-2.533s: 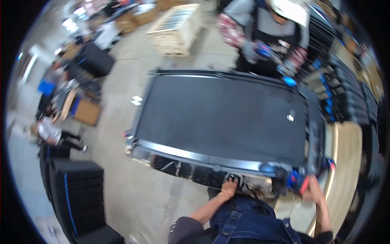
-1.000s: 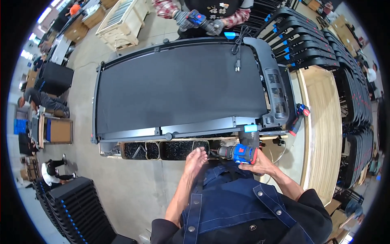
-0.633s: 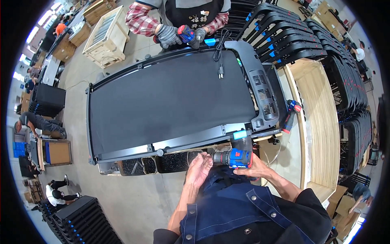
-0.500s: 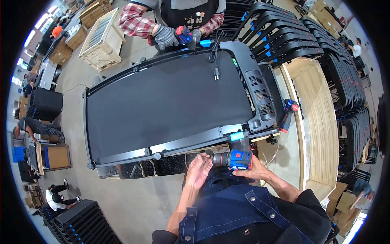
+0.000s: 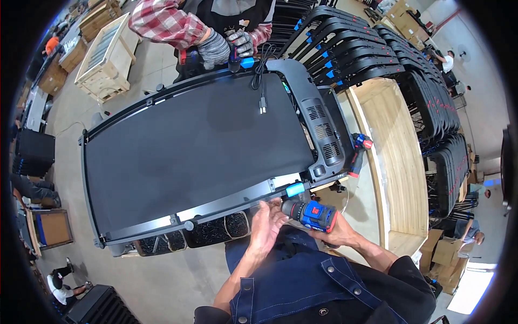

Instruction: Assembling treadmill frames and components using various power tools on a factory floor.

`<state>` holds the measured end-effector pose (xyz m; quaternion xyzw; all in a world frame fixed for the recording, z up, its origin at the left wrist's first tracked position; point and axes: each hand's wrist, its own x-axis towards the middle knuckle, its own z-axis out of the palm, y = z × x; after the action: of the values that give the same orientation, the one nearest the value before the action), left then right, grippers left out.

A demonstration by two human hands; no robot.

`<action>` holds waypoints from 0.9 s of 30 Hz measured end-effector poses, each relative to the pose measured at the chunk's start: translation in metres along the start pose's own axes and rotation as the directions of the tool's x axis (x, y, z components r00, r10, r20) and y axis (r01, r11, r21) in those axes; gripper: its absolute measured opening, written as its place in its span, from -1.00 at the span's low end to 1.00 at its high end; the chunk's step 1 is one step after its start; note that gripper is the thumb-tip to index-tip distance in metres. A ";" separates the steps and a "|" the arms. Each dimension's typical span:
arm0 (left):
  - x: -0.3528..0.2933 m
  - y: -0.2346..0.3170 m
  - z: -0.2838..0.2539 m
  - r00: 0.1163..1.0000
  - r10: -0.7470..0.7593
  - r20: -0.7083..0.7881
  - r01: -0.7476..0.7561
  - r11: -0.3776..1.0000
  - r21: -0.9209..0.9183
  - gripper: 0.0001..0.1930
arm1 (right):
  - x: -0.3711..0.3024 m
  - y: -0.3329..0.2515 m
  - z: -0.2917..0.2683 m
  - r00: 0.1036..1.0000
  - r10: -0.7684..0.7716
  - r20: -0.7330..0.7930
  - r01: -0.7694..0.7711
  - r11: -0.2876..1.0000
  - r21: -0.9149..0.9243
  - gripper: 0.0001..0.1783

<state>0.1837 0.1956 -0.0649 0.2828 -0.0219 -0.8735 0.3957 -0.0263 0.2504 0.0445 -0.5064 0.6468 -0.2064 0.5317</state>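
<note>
Fingers of left hand [image 5: 265, 227] spread loose at the treadmill [image 5: 199, 146] edge, center frame; right hand [image 5: 335, 233] grips one blue drill [image 5: 311, 214] — second drill [image 5: 358, 152] right, concrete workshop floor [image 5: 156, 281].

- The right hand [image 5: 333, 233] grips a blue cordless drill [image 5: 312, 213], its nose at the near edge of a black treadmill [image 5: 194, 146].
- The left hand [image 5: 267, 227], fingers spread, rests beside the drill's nose.
- At the far end, a co-worker's gloved hands [image 5: 226, 46] hold another tool.
</note>
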 end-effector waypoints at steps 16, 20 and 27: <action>0.034 -0.012 -0.013 0.971 -0.230 0.070 0.240 0.944 -0.228 -0.60 | 0.081 -0.073 -0.030 0.988 0.096 0.120 0.001 0.777 -0.630 -0.61; 0.034 -0.007 -0.014 0.971 -0.237 0.036 0.240 0.960 -0.144 -0.56 | 0.088 -0.075 -0.027 0.982 0.149 0.120 -0.019 0.699 -0.715 -0.63; 0.025 -0.002 -0.028 0.955 -0.297 0.005 0.296 0.952 0.075 -0.56 | 0.104 -0.080 -0.029 0.942 0.321 0.098 -0.109 0.568 -0.816 -0.71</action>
<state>0.1835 0.1850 -0.1010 0.2903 -0.0143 -0.9238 0.2492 -0.0089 0.1197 0.0695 -0.6281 0.6591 0.2340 0.3411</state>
